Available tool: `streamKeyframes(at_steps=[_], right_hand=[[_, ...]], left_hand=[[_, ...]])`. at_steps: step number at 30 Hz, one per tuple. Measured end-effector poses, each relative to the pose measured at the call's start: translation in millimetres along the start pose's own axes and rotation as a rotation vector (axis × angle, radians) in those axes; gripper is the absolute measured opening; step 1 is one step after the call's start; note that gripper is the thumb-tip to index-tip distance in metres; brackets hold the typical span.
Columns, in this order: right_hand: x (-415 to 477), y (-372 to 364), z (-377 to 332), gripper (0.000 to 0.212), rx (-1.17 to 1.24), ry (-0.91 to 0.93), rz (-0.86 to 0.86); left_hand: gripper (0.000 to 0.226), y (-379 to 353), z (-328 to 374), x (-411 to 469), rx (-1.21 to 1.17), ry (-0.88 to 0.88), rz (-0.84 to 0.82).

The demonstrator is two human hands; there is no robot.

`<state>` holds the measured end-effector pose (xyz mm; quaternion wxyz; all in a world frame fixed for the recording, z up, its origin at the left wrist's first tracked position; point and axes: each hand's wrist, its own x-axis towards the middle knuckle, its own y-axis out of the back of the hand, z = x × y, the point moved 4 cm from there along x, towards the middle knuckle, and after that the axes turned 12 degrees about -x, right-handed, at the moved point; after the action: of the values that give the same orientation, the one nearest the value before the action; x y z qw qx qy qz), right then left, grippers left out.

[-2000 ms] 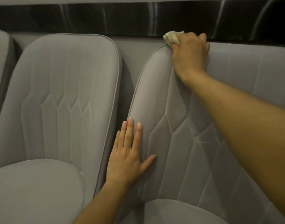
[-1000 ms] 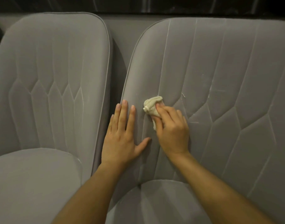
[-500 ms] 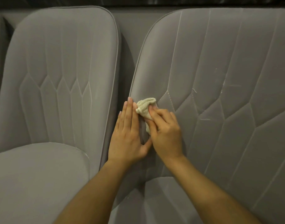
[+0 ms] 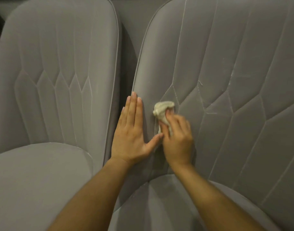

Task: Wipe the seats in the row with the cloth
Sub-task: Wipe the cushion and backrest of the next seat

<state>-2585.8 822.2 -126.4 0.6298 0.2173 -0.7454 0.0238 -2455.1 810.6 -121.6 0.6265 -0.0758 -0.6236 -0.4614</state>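
Two grey quilted seats stand side by side. On the lower left part of the right seat's backrest (image 4: 226, 72), my right hand (image 4: 178, 139) grips a small bunched cream cloth (image 4: 163, 110) and presses it against the fabric; the hand is blurred by motion. My left hand (image 4: 131, 130) lies flat with straight fingers on the same backrest's left edge, its thumb tip close to my right hand. The cloth's lower part is hidden under my fingers.
The left seat's backrest (image 4: 59, 72) and cushion (image 4: 34, 180) lie to the left, with a dark narrow gap (image 4: 126, 55) between the two seats. The right seat's cushion (image 4: 168, 205) is below my forearms. Pale scuff marks (image 4: 211, 112) show on the right backrest.
My right hand brought the cloth from the backrest's top down to its lower left, rubbing there; over the last half second it shifted slightly right, away from my left fingers. My left hand stayed flat.
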Motion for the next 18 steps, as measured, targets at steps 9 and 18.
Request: streamKeyframes(at_steps=[9, 18], right_hand=[[16.8, 30.1, 18.9, 0.030, 0.021, 0.011, 0.022], [-31.6, 8.0, 29.4, 0.028, -0.110, -0.051, -0.005]], left_hand=[[0.089, -0.2, 0.1, -0.6, -0.008, 0.012, 0.018], [0.089, -1.1, -1.7, 0.3, -0.012, 0.009, 0.014]])
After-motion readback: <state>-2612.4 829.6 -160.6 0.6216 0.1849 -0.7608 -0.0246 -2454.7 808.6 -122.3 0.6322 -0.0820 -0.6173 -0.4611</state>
